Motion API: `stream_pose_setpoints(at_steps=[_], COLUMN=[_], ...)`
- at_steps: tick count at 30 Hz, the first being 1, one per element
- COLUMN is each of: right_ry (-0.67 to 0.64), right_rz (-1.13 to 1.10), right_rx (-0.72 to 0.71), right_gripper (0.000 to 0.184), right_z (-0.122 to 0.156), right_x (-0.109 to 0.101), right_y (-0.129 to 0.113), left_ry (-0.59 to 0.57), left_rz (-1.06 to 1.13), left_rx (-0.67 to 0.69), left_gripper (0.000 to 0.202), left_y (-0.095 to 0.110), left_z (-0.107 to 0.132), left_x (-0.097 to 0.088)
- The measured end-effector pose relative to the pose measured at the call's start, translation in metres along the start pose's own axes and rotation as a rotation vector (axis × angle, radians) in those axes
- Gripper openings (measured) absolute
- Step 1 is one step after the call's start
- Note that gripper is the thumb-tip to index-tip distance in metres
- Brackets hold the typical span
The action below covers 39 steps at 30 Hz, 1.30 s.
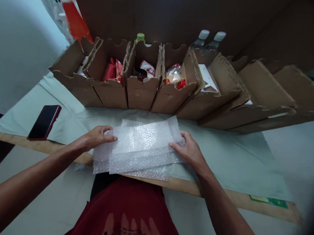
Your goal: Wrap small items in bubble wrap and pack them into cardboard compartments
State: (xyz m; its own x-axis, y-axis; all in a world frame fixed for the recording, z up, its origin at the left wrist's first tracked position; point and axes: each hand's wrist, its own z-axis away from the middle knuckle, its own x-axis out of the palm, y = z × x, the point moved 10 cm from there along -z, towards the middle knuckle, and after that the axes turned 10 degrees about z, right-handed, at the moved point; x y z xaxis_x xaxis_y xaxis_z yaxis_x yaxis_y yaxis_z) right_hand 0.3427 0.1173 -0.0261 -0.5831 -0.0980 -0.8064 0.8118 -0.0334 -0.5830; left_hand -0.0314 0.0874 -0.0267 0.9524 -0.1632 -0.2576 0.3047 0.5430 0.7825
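**At the tabletop's near edge, both hands hold a folded piece of bubble wrap flat**

Close to the person's body, the bubble wrap (138, 149) lies folded in layers on the tabletop (223, 158), with its lower edge hanging slightly past the wooden rim. The left hand (95, 137) has its grip closed on the left end, thumb on top and fingers curled at the far edge. The right hand (190, 152) has its grip closed the same way on the right end. Holding both ends probably keeps the springy layers from unfolding and keeps the stack square.

A pale sheet (68, 127) covers the tabletop under the wrap, likely to protect the wood. Just beyond the wrap stands a row of open cardboard boxes (142, 92), tilted toward the person so their contents show. Several of them hold red and clear packets (112, 70). Clear bottles (209, 38) and a green-capped one (140, 37) rise behind the row.

A dark phone (44, 122) lies face up well to the left, apart from the hands.
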Motion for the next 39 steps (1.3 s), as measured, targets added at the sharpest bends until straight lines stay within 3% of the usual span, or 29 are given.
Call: stream_pose_setpoints(at_steps=[3,6,9,12,14,16,19,22,26,30,35,37,39], right_ry=[-0.009,-0.084,-0.183,-0.118,0.008,0.097,0.084,-0.026,-0.116,-0.109,0.201,0.14,-0.011], right_rz=[0.08,0.19,0.273,0.308,0.301,0.283,0.278,0.281,0.317,0.34,0.357,0.312,0.31], right_rx=[-0.166,-0.359,-0.531,-0.647,-0.67,-0.657,-0.574,-0.424,-0.33,-0.396,-0.57,-0.705,-0.811], right_gripper=[0.044,0.046,0.054,0.062,0.06,0.051,0.043,0.051,0.058,0.048,0.045,0.045,0.045], right_z=[-0.006,-0.021,-0.041,-0.052,-0.05,-0.045,-0.047,-0.063,-0.08,-0.071,-0.021,0.006,0.031], right_x=[0.001,0.017,0.046,0.056,0.046,0.032,0.022,0.035,0.066,0.072,0.025,0.033,0.06], right_y=[-0.034,-0.083,-0.134,-0.167,-0.17,-0.158,-0.131,-0.113,-0.121,-0.134,-0.156,-0.175,-0.19], left_ry=[-0.061,-0.067,-0.057,-0.045,-0.037,-0.036,-0.032,-0.019,-0.013,-0.031,-0.067,-0.089,-0.137], left_rz=[0.218,0.415,0.54,0.622,0.66,0.683,0.694,0.684,0.665,0.644,0.742,0.814,0.846], left_rx=[-0.158,-0.267,-0.321,-0.332,-0.339,-0.345,-0.346,-0.34,-0.322,-0.3,-0.287,-0.289,-0.278], left_gripper=[0.051,0.055,0.059,0.064,0.065,0.066,0.066,0.064,0.061,0.057,0.055,0.055,0.054], left_y=[-0.034,-0.067,-0.095,-0.113,-0.121,-0.124,-0.124,-0.121,-0.112,-0.101,-0.099,-0.099,-0.096], left_z=[0.029,0.063,0.09,0.104,0.107,0.107,0.106,0.104,0.1,0.095,0.087,0.084,0.082], left_x=[0.009,0.016,0.024,0.03,0.032,0.032,0.034,0.038,0.042,0.035,0.029,0.032,0.036])
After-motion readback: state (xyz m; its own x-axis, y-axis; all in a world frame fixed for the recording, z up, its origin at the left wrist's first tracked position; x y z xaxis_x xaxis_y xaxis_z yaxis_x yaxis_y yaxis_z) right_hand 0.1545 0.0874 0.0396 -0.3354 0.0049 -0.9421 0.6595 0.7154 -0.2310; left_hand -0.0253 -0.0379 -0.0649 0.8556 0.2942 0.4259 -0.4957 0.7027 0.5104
